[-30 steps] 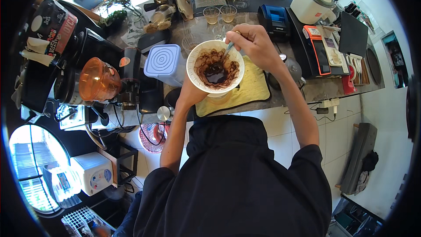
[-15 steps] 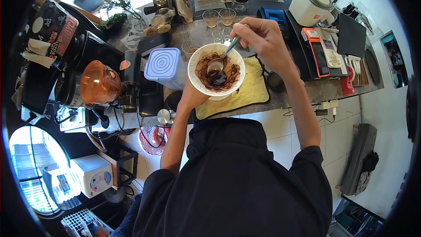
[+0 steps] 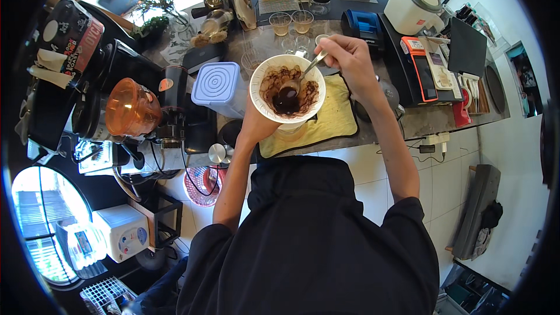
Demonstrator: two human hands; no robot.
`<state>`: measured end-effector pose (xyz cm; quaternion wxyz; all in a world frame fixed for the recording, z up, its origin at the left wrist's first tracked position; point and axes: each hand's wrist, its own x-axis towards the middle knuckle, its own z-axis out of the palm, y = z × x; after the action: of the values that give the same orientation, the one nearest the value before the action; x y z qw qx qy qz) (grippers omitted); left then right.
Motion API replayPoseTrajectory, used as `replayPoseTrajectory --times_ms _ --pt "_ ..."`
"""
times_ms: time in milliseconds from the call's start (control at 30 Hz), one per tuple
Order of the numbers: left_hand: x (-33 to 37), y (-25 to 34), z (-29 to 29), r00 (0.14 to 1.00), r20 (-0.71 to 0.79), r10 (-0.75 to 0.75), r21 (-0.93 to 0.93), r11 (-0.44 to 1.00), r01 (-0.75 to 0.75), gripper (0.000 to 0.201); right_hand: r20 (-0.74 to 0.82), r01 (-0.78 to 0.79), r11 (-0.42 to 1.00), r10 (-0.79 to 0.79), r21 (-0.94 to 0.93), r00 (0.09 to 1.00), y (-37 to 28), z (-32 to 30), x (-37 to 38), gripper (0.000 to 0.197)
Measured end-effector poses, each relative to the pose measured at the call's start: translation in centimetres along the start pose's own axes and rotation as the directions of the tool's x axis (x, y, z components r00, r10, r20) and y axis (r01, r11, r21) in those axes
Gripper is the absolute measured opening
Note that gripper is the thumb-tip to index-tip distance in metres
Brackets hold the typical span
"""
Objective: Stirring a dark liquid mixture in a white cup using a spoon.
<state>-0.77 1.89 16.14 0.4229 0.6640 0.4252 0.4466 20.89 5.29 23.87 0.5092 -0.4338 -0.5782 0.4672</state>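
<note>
My left hand (image 3: 256, 123) is closed around a white ribbed coffee dripper (image 3: 321, 94), tilted so its inside faces me. Dark brown wet coffee (image 3: 286, 102) pools at its bottom, and brown smears coat its wall. From the right, my right hand (image 3: 352, 65) pinches the handle of a metal spoon (image 3: 312, 66). The spoon's bowl rests in the brown coffee. Part of my left hand's fingers is hidden behind the dripper. A yellow cloth (image 3: 335, 114) with a dark edge lies on the counter beneath.
Left of the dripper stands a lidded blue-white container (image 3: 217, 84), beside a grinder with an orange hopper (image 3: 133, 109). Small glasses (image 3: 302, 21) stand beyond the dripper. An orange card terminal (image 3: 420, 70) sits at the right. Tall items (image 3: 217, 0) crowd the far left of the counter.
My right hand has come slightly lower, and the spoon's handle has swung with it. The spoon's bowl has shifted a little in the coffee. My left hand holds the dripper nearly still.
</note>
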Motion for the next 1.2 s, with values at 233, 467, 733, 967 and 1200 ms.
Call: replayPoseTrajectory --times_ms 233,467,733,967,1200 --pt "0.1 0.0 -0.1 0.999 0.033 0.035 0.090 0.995 -0.037 0.078 0.051 0.213 0.958 -0.207 -0.194 0.977 -5.0 0.4 -0.9 0.026" --pt "-0.1 -1.2 0.2 1.000 -0.009 0.004 0.070 0.998 -0.003 0.096 0.137 0.238 0.908 -0.202 -0.344 0.970 -1.9 1.1 -0.8 0.026" --pt "-0.4 -0.9 0.1 0.998 0.004 -0.062 0.015 0.998 0.062 0.103 0.061 0.043 0.996 -0.038 -0.084 0.997 -0.6 0.2 -0.1 0.026" --pt "-0.3 -0.5 -0.1 0.997 0.028 -0.076 0.000 0.997 0.076 0.097 0.036 0.159 0.982 -0.156 -0.103 0.987 -3.9 0.7 -0.8 0.028" --pt "-0.6 -0.6 -0.1 0.998 -0.026 -0.054 0.160 0.985 0.058 0.094 0.009 0.128 0.943 -0.132 -0.308 0.991 -0.9 1.4 -1.3 0.026"
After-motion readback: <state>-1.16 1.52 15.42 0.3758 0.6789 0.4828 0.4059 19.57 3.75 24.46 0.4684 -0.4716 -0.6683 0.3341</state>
